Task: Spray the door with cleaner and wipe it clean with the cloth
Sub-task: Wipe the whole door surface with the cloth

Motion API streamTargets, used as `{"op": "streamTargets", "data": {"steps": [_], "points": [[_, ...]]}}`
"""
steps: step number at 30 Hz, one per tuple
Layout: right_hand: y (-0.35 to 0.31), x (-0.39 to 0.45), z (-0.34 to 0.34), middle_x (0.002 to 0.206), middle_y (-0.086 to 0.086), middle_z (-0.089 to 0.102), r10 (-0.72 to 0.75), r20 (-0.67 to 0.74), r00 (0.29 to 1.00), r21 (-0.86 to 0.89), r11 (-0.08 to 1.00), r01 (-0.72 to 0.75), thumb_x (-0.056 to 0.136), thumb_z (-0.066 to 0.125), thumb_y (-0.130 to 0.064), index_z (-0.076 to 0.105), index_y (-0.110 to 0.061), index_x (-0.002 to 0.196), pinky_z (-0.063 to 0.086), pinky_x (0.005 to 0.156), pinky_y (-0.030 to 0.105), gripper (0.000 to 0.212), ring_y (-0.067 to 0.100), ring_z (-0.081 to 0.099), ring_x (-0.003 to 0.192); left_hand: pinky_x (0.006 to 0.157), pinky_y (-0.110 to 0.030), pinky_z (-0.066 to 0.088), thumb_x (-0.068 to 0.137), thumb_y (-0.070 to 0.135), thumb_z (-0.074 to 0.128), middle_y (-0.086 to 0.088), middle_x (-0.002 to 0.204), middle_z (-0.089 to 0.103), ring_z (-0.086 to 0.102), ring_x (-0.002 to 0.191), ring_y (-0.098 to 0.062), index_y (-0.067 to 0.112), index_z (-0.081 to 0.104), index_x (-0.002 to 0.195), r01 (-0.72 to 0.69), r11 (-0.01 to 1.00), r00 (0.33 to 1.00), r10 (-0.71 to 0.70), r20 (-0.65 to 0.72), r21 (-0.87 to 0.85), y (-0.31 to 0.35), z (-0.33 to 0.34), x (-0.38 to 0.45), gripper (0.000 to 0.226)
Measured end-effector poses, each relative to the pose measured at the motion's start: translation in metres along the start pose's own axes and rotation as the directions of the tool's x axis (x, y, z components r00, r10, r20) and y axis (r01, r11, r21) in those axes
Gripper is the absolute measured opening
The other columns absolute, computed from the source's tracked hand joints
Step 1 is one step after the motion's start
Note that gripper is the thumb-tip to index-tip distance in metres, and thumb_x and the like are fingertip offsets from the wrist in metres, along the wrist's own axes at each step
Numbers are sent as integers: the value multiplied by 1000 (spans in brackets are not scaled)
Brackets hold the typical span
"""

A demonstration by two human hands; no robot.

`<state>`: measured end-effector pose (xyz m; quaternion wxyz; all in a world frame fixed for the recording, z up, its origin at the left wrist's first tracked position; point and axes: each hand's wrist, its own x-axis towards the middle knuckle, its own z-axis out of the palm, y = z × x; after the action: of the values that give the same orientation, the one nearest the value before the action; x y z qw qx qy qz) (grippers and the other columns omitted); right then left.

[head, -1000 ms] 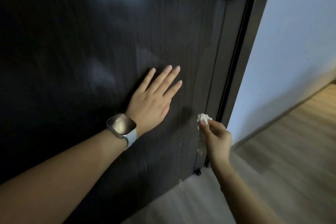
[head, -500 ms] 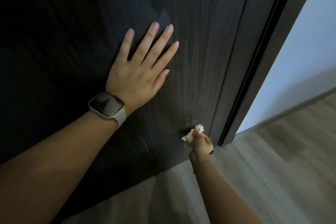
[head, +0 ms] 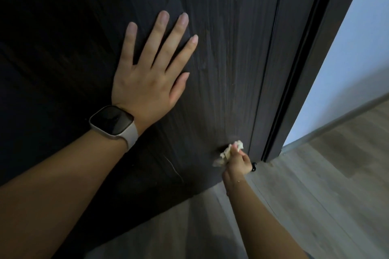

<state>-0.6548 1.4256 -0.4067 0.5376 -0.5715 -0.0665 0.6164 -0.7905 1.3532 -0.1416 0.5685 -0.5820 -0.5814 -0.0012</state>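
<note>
Door dark woodgrain, left hand flat, fingers spread, right hand pinching crumpled cloth low down

Your left hand lies flat on the dark door, fingers spread and straight. Near the door's bottom right corner, your right hand grips a crumpled pale cloth against the panel.

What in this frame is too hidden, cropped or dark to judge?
- Head view: most of the cloth is bunched inside the right hand, so its size is unclear.
- Spray cleaner: not in view.
- Door: top cropped by the frame edge; left part too dark to check.
- Left hand covers the door beneath.
</note>
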Motion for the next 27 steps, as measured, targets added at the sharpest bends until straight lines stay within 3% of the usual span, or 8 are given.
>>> {"op": "streamTargets", "data": {"steps": [4, 8, 13, 16, 18, 21, 24, 27], "points": [[14, 24, -22, 77, 9, 64, 122, 3, 993, -17, 992, -122, 89, 72, -14, 67, 4, 101, 49, 43, 18, 23, 19, 61, 66, 114, -59, 9, 106, 41, 28, -10, 164, 15, 18, 149, -35, 21, 14, 158, -12, 1000, 1000, 12, 19, -17, -3, -1, 1, 57], [13, 21, -19, 87, 13, 68, 70, 28, 997, -15, 997, -70, 86, 74, -11, 66, 2, 91, 55, 59, 26, 16, 24, 66, 82, 114, -59, 8, 107, 41, 25, -11, 165, 13, 17, 149, -36, 20, 14, 158, -3, 999, 999, 5, 34, -39, 0, -5, 0, 56], [-6, -21, 15, 85, 11, 65, -330, 158, 931, 55, 944, 325, 79, 80, -12, 61, -15, 73, 59, 75, 32, 20, 22, 68, 84, 114, -59, 14, 106, 39, 29, -11, 163, 20, 23, 148, -35, 19, 21, 157, -1, 999, 1000, 2, 16, -33, -1, -5, 2, 55], [-3, -21, 15, 84, 12, 65, -409, 197, 891, 102, 912, 397, 77, 81, -14, 62, -22, 70, 59, 76, 31, 22, 22, 68, 84, 115, -58, 14, 106, 39, 29, -10, 163, 21, 24, 148, -34, 19, 22, 157, -4, 1000, 1000, 4, -2, -24, 0, -4, 0, 55], [15, -3, 3, 81, 9, 64, -351, 136, 926, 27, 936, 351, 80, 78, -11, 60, -17, 71, 58, 70, 24, 22, 20, 65, 81, 114, -57, 13, 106, 40, 28, -10, 163, 21, 24, 148, -34, 20, 21, 157, -7, 1000, 1000, 7, -5, -19, -1, -3, 0, 55], [45, 32, -21, 71, 3, 62, -173, -3, 985, -119, 978, 171, 83, 77, -10, 59, -16, 68, 58, 65, 34, 24, 26, 63, 79, 114, -59, 17, 106, 40, 28, -9, 163, 23, 26, 148, -33, 21, 20, 157, 1, 1000, 1000, 0, -13, 28, -1, -4, 2, 56], [58, 57, -40, 70, 4, 59, -49, 34, 998, -141, 989, 54, 86, 73, -7, 58, -13, 68, 53, 52, 23, 24, 24, 60, 77, 114, -60, 19, 105, 40, 29, -10, 162, 25, 28, 147, -33, 21, 23, 156, -9, 999, 1000, 9, -20, 33, 0, -2, 2, 55], [59, 59, -40, 73, 8, 61, -25, 66, 997, -164, 986, 36, 86, 73, -7, 60, -8, 71, 55, 60, 32, 20, 24, 61, 73, 115, -59, 17, 105, 39, 29, -9, 162, 26, 27, 147, -34, 21, 23, 156, 4, 1000, 1000, -4, 1, -5, -1, -4, 3, 55]]}}
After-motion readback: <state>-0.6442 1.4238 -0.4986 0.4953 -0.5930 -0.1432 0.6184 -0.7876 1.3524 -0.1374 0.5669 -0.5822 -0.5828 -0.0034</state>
